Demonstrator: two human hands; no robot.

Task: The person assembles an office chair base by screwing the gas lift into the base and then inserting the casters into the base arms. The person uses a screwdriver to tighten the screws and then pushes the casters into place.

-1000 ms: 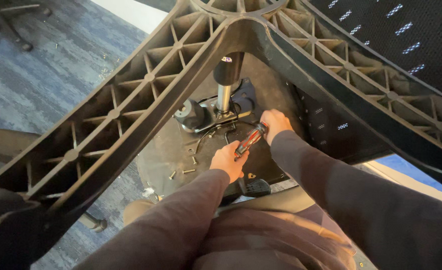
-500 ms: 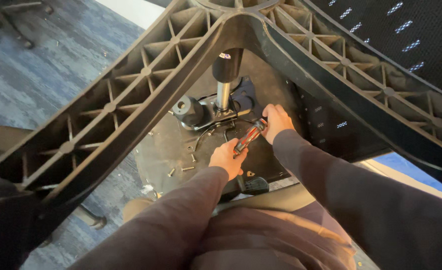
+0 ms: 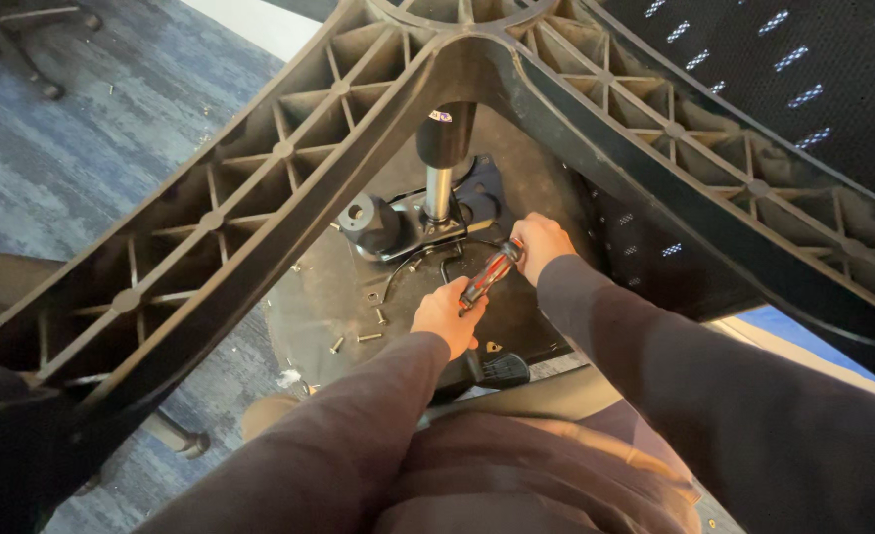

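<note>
From the head camera, the person reaches between two ribbed black legs of an upturned chair base (image 3: 259,213) toward the underside of the seat (image 3: 338,287). The left hand (image 3: 444,314) has its grip closed round the lower end of a red-and-black screwdriver (image 3: 489,275). The right hand (image 3: 541,244) is curled over the tool's upper end, beside the black seat mechanism (image 3: 427,222) at the foot of the gas cylinder (image 3: 440,163). Several loose screws (image 3: 358,331) lie on the seat underside, just left of the left hand. Grey-blue carpet (image 3: 81,148) shows beyond.
</note>
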